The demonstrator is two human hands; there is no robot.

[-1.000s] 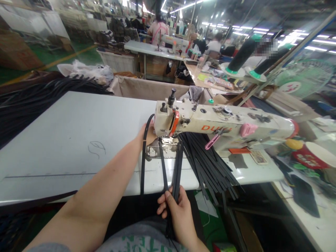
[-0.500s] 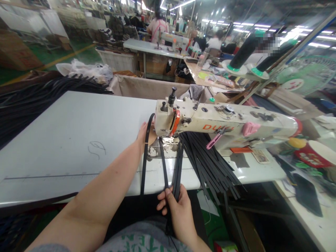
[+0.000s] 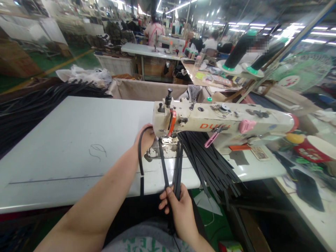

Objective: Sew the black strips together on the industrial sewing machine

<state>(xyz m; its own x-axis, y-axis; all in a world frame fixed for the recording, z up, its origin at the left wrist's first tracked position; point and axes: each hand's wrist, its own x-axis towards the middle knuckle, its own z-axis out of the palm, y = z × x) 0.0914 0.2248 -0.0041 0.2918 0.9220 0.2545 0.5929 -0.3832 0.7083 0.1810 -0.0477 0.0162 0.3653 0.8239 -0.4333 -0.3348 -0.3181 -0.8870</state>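
Observation:
My right hand (image 3: 181,208) is closed at the table's front edge, thumb pressed on black straps (image 3: 177,168). One of these, a narrow strap (image 3: 163,164), runs from the needle area down into the same grip; several tails hang below. My left hand (image 3: 147,140) reaches beside the head of the sewing machine (image 3: 181,117), which hides its fingers. Over the left wrist curves another black strap (image 3: 140,154), its lower part dropping past the table edge, with a light mark partway down. The metal needle plate (image 3: 168,148) lies between both hands.
A fanned pile of black straps (image 3: 210,161) lies under the machine arm, hanging over the front edge. More black strips (image 3: 39,108) are heaped at the left. A pink thread snipper (image 3: 214,137) hangs on the machine. Thread cones (image 3: 238,52) stand behind; a person (image 3: 154,33) sits farther back.
The strap over my left wrist has slid lower and bows more to the left, with its light mark now nearer the table edge. My right hand keeps its grip. The view has shifted slightly.

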